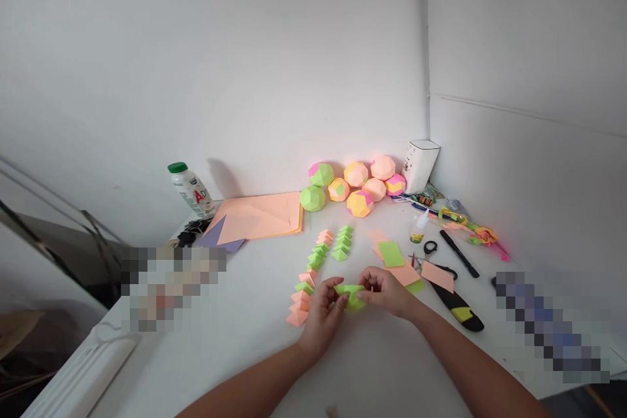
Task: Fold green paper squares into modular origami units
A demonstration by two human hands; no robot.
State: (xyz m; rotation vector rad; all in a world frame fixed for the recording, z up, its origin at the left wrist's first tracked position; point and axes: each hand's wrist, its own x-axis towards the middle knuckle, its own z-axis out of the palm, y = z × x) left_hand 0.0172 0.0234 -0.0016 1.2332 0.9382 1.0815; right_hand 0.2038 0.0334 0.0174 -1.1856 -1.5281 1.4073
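Between my two hands is a small piece of folded green paper (353, 301), held over the front middle of the table. My left hand (327, 311) pinches its left side with thumb and fingers. On its right side, my right hand (385, 290) grips it the same way. Just beyond my left hand runs a row of folded paper units (301, 299), peach and green, standing nested one behind another. A shorter row of green folded units (341, 245) stands behind the held piece. To the right of these lie flat green sheets (390, 254) and peach ones.
Paper balls (360, 203) are piled against the back wall. At right are scissors (431, 248), a box cutter (458, 310), a black pen (459, 253) and a glue bottle (419, 227). Large peach sheets (259, 215) and a white bottle (192, 189) occupy the back left.
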